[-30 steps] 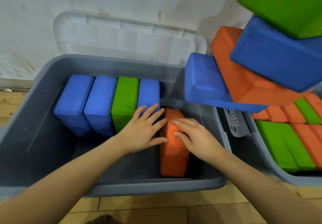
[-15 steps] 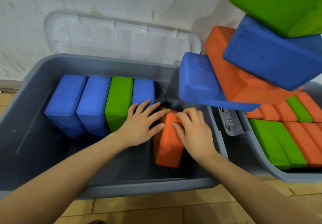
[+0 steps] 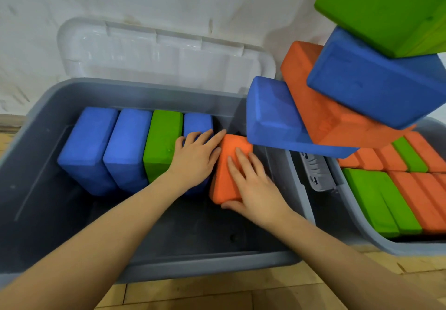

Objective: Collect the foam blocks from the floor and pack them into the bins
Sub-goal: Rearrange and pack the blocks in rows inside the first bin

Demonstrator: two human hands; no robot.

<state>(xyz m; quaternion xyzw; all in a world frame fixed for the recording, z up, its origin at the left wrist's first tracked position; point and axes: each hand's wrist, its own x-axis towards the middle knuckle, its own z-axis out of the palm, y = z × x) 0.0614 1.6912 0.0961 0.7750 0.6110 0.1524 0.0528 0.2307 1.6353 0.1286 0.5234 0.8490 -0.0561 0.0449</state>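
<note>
An orange foam block (image 3: pixel 232 151) leans on edge inside the big grey bin (image 3: pixel 193 269), at the right end of a row of upright blocks: blue (image 3: pixel 87 150), blue (image 3: pixel 128 150), green (image 3: pixel 164 140), blue (image 3: pixel 198 121). My left hand (image 3: pixel 195 162) lies flat with straight fingers on the fourth blue block, fingertips touching the orange block's left edge. My right hand (image 3: pixel 253 186) presses flat on the orange block's face, thumb along its near end.
The bin's clear lid (image 3: pixel 164 51) stands open against the white wall. A second grey bin (image 3: pixel 376 245) on the right holds green and orange blocks. Above it leans a stack: blue (image 3: pixel 272 116), orange (image 3: pixel 321 121), blue (image 3: pixel 376 85), green (image 3: pixel 386 8). Wood floor lies in front.
The orange block has been tipped up from lying low in the bin and pushed left toward the row. Both hands moved up and back with it, and the right hand now lies flatter.
</note>
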